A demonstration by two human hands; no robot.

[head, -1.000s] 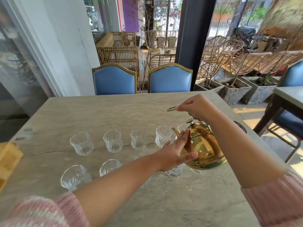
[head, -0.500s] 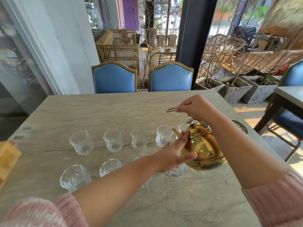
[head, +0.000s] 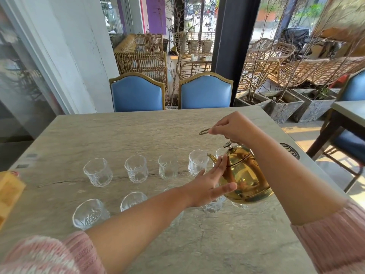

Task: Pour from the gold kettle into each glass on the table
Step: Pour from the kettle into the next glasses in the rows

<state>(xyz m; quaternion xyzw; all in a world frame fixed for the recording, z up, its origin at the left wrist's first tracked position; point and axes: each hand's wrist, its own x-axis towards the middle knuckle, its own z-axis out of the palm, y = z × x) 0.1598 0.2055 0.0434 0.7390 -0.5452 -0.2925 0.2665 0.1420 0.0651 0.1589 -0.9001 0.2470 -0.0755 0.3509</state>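
across the middle of the stone table (head: 118,135), 2 rows of clear glasses are standing apart from one another, probably so that the spout can be reaching each in turn. the gold kettle (head: 246,175) is hanging off the tabletop above the right end of the rows, tipping a little toward its spout (head: 212,158), which is pointing left, just beside the rim of the 4th back-row glass (head: 198,165). the right hand (head: 233,127) is curling its fingers round the thin top handle (head: 204,131), carrying the weight from above. the left hand (head: 209,184) is lying straight-fingered against the kettle's side, gripping nothing, likely steadying the swing and guiding the tilt. the lid is sitting on with its knob (head: 227,144) up, so the kettle's contents are not showing, and no stream is showing at the spout. the far-left back glass (head: 97,172) and the far-left front glass (head: 88,213) are looking empty. other front glasses are sitting partly hidden behind the forearm and under the kettle, so their contents are not readable.
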